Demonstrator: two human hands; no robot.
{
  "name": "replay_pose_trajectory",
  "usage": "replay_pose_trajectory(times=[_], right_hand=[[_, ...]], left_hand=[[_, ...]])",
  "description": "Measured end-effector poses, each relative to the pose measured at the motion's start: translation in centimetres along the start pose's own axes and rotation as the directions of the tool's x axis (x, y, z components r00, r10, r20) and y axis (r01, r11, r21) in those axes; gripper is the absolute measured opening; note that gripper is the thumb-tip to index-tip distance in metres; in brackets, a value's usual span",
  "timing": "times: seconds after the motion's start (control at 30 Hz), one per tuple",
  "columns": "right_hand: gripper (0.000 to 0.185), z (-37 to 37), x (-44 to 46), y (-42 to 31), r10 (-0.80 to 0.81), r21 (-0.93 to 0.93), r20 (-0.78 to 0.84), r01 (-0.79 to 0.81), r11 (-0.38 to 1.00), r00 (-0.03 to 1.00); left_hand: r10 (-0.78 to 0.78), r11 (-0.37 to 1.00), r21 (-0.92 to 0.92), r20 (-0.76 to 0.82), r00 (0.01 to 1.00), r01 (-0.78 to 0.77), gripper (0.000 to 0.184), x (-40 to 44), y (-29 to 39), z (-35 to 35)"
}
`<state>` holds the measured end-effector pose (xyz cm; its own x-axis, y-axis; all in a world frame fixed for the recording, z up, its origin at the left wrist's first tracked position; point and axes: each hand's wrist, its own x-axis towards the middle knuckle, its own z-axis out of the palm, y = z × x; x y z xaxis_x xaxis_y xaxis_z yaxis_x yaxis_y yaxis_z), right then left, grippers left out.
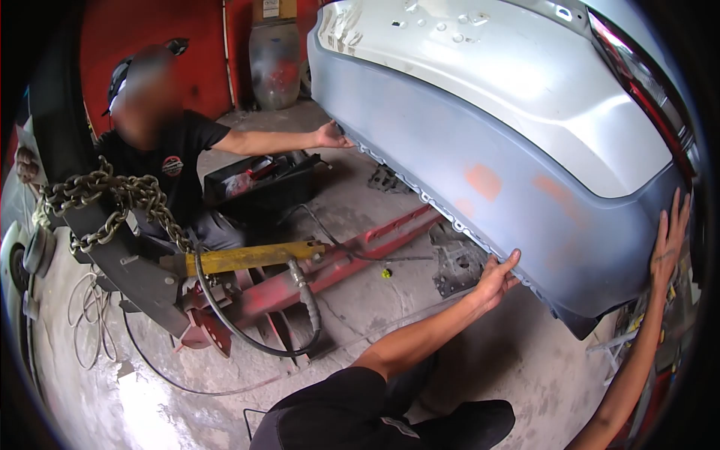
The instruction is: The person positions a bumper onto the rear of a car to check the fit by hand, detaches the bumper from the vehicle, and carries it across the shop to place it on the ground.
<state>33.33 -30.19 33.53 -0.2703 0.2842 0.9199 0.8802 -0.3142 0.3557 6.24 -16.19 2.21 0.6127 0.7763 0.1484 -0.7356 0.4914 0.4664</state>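
A grey-blue car bumper [420,135], with orange-pink patches on its face, lies against the silver rear panel [510,60] of a car. My left hand [499,281] grips the bumper's lower edge, its thumb on the outer face and its other fingers partly hidden beneath. At the right corner, my right hand [666,244] rests flat against the bumper's side with fingers stretched upward, below the red tail light [637,79]. A co-worker's hand [332,135] touches the lower edge at the far left end.
A co-worker in a black shirt [169,161] crouches at left. Between us stand a red frame-pulling beam [337,270], a yellow cylinder [255,257], a chain [112,195] and a black hose [206,296]. A black bin [259,195] with items sits behind; cables cross the floor.
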Motion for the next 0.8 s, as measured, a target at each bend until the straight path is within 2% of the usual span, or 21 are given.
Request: replay_pose_trajectory(times=[0.33, 0.8], right_hand=[[0.054, 0.0, -0.3, -0.2, -0.001, -0.008, -0.006, 0.001, 1.0, 1.0], [0.055, 0.4, -0.5, 0.4, 0.007, 0.009, 0.007, -0.007, 1.0, 1.0]], left_hand=[[-0.034, 0.999, -0.035, 0.028, 0.999, 0.035, 0.065, 1.3, -0.7, -0.6], [-0.042, 0.998, -0.042, 0.0, 0.999, 0.042, 0.064, 1.7, -1.0, -0.7]])
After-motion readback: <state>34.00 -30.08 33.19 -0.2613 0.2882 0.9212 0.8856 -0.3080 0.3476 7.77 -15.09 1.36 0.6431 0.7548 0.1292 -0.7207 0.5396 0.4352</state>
